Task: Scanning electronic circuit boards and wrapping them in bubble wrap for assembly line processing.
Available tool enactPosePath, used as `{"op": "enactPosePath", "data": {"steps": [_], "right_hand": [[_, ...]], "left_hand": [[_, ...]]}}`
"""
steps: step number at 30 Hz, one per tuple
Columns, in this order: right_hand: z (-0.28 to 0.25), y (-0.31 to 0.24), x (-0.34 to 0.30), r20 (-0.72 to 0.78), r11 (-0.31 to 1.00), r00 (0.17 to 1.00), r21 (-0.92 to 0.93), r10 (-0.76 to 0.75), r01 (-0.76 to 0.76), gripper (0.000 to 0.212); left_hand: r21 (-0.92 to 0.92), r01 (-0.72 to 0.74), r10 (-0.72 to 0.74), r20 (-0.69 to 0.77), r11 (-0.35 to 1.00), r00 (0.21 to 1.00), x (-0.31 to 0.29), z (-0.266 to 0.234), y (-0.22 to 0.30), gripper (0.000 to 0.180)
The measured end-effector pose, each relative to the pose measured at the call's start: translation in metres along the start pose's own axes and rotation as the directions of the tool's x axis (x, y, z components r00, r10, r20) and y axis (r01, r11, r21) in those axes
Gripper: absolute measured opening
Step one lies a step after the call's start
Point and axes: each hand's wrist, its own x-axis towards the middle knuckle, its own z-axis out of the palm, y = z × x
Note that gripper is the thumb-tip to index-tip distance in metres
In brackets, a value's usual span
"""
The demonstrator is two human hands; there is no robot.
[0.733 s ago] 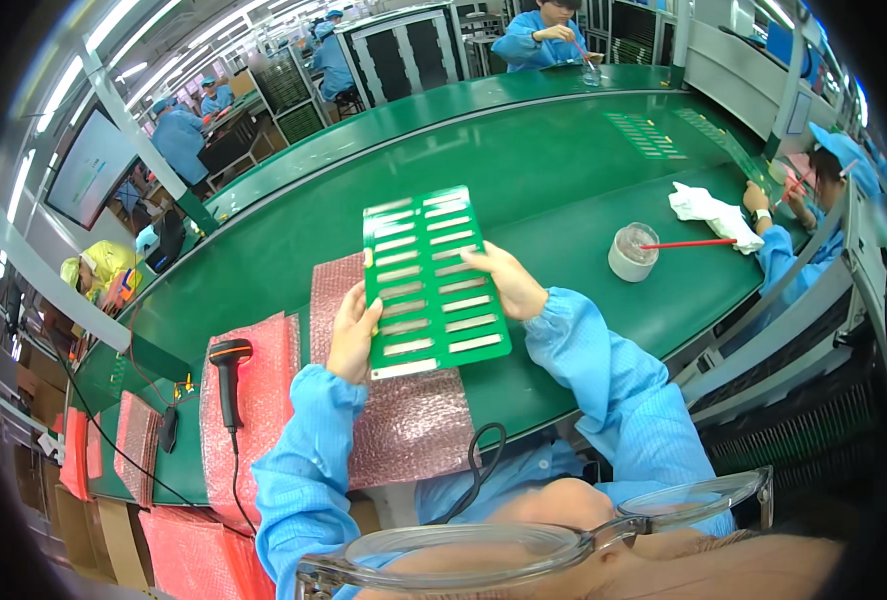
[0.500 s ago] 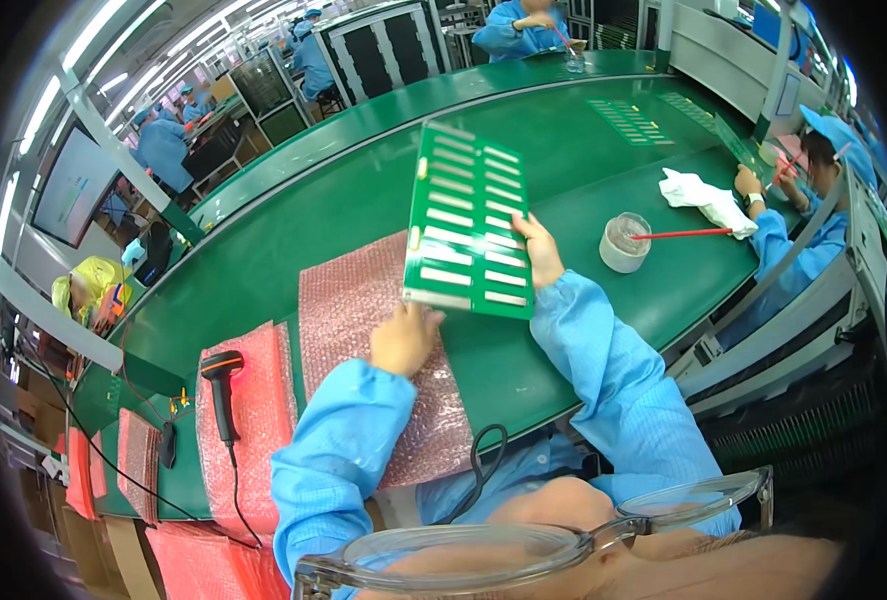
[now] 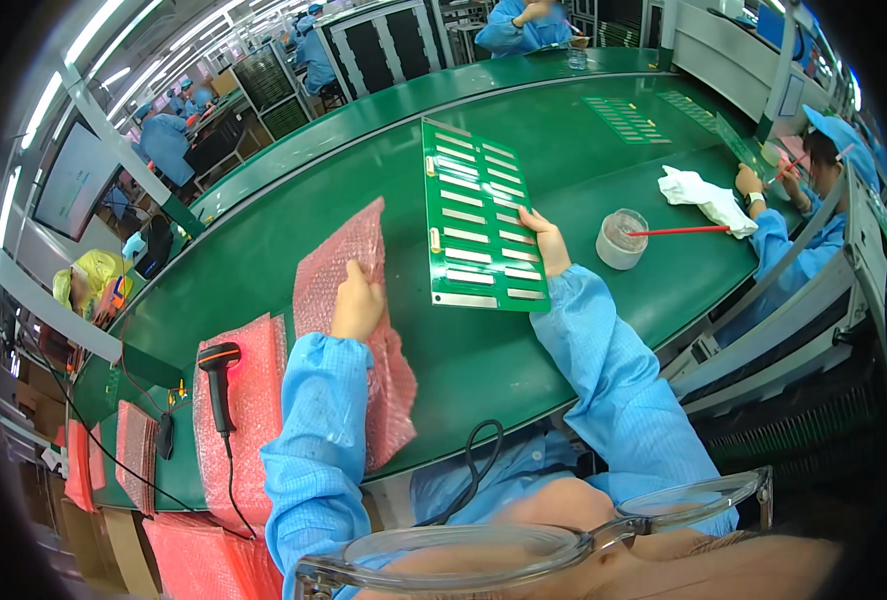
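My right hand (image 3: 547, 243) grips the green circuit-board panel (image 3: 484, 225) by its right edge, tilted above the bench (image 3: 509, 375), while my left hand (image 3: 359, 303) is closed on the pink bubble-wrap sheet (image 3: 386, 375) left of it. Farther left, the barcode scanner (image 3: 221, 390) lies on a pink bubble-wrap pack (image 3: 264, 430); the tub (image 3: 621, 250) with its red stick (image 3: 684, 231) stands just right of my right hand, near the white cloth (image 3: 702, 198). Bare bench runs from below the panel to the near edge.

I see the circuit board (image 3: 482, 222) between the bubble wrap (image 3: 386, 370), left, and the jar (image 3: 619, 250), right; the barcode scanner (image 3: 221, 392) lies farther left.
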Motion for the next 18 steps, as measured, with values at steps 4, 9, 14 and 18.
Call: {"op": "enactPosePath", "data": {"steps": [4, 9, 14, 18], "right_hand": [[-0.001, -0.003, -0.003, -0.016, 0.999, 0.999, -0.023, 0.028, -0.028, 0.032], [0.01, -0.004, -0.006, 0.034, 0.962, 0.977, -0.184, 0.209, -0.199, 0.031], [0.017, -0.002, -0.007, 0.073, 0.882, 0.913, -0.298, 0.402, -0.364, 0.033], [0.003, -0.002, -0.004, 0.002, 0.778, 0.857, -0.419, 0.515, -0.467, 0.03]], "left_hand": [[-0.009, 0.031, -0.031, -0.035, 0.999, 0.999, 0.003, -0.015, 0.017, 0.03], [0.061, -0.158, 0.16, -0.016, 0.986, 0.987, 0.016, -0.016, -0.016, 0.043], [0.177, -0.124, 0.114, 0.066, 0.976, 0.991, 0.02, -0.024, -0.022, 0.049], [0.051, -0.014, 0.01, 0.078, 0.999, 0.997, 0.016, -0.046, 0.019, 0.067]]}}
